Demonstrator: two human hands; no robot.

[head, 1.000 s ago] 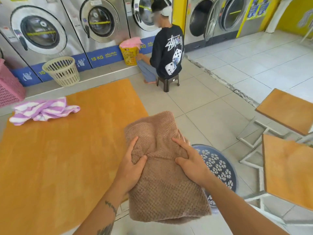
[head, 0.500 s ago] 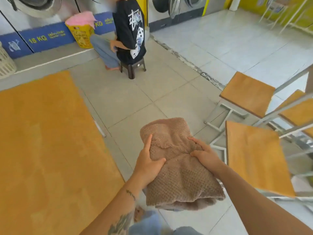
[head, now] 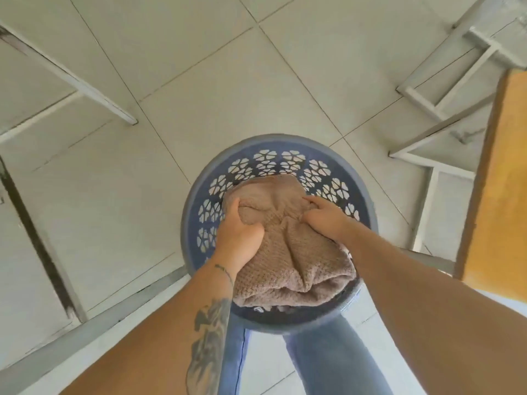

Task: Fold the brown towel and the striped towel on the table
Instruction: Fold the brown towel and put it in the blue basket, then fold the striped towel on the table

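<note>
The folded brown towel (head: 288,258) sits inside the mouth of a round blue laundry basket (head: 362,195) on the tiled floor below me. My left hand (head: 239,232) grips the towel's left side, thumb pressed into the cloth. My right hand (head: 328,218) grips its right side, fingers dug into a fold. The towel bulges over the basket's near rim. The striped towel and the table top are out of view.
White metal table legs (head: 85,86) cross the floor at the left. A chair with an orange wooden seat (head: 496,178) and a white frame (head: 445,98) stands at the right. My jeans-clad legs (head: 322,363) stand just behind the basket.
I have turned from the table and looked straight down. Both hands have carried the folded brown towel down into the blue basket. The seated person and washing machines have left the view.
</note>
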